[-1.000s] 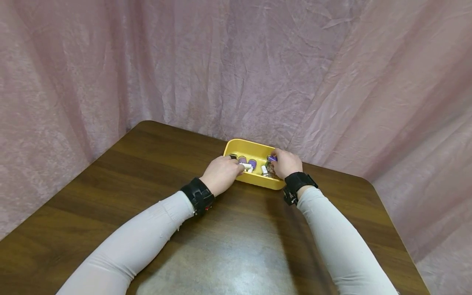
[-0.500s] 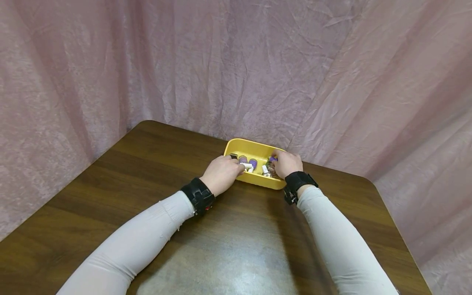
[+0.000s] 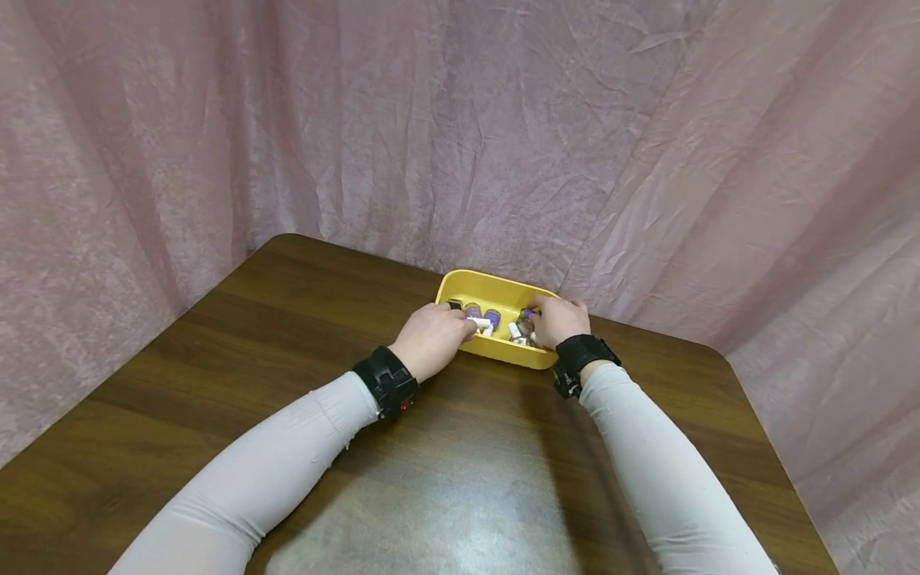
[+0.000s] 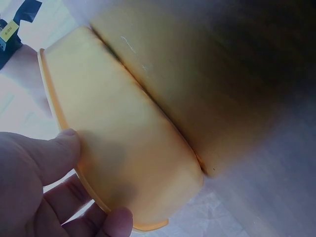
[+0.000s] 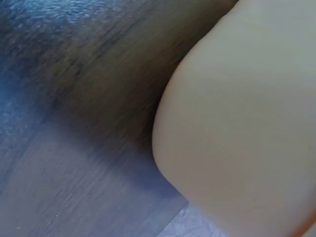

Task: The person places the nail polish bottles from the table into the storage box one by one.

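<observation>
In the head view a yellow plastic bin [image 3: 496, 283] with several small nail polish bottles stands at the table's far edge. My left hand [image 3: 434, 335] grips the rim at its near left corner; the left wrist view shows the thumb [image 4: 66, 148] over the bin's outer wall [image 4: 123, 133]. White-capped [image 3: 480, 323] and purple bottles [image 3: 492, 318] lie beside these fingers. My right hand [image 3: 562, 321] reaches into the right end and pinches a purple bottle [image 3: 530, 312], mostly hidden by the fingers. Another white-capped bottle [image 3: 515, 331] lies close by. The right wrist view shows mostly skin and table.
The brown wooden table [image 3: 323, 311] has rounded far corners. A pink curtain [image 3: 446, 144] hangs right behind it. Both wrists wear black camera bands [image 3: 386, 382].
My right fingers shift slightly in the bin's right end, and the purple bottle sinks a little lower among the others. The left hand and the bin stay nearly still.
</observation>
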Demonstrator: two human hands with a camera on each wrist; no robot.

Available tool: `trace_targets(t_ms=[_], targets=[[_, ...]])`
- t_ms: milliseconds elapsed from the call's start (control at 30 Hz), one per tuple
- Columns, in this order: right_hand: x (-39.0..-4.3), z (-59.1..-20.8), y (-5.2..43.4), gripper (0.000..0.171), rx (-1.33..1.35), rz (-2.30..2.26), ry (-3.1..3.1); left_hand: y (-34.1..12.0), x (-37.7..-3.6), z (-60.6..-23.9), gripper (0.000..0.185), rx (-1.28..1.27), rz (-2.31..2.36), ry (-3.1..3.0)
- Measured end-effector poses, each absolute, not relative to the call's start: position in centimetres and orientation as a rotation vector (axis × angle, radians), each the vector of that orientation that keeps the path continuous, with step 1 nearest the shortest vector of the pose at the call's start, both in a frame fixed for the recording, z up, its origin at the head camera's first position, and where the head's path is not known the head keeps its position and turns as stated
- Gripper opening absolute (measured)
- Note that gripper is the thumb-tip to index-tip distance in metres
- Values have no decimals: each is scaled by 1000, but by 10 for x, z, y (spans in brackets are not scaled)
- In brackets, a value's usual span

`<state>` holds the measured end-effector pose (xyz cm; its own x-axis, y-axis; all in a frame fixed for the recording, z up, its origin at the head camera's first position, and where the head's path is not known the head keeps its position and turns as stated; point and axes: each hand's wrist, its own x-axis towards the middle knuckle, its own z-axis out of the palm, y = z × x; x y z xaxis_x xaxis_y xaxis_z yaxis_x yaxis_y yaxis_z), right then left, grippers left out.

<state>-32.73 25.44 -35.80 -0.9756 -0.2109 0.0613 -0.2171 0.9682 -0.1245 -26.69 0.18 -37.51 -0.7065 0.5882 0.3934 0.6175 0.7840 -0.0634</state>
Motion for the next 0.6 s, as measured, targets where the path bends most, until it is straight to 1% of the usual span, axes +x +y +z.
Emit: trace_targets(t_ms=[267, 600], targets=[[-324, -360, 257, 28, 358, 233, -3023, 0, -268, -376, 12, -903, -85, -2576], [-305, -360, 263, 30, 435, 270, -2838, -1, -266, -375, 13, -907, -120, -2593]])
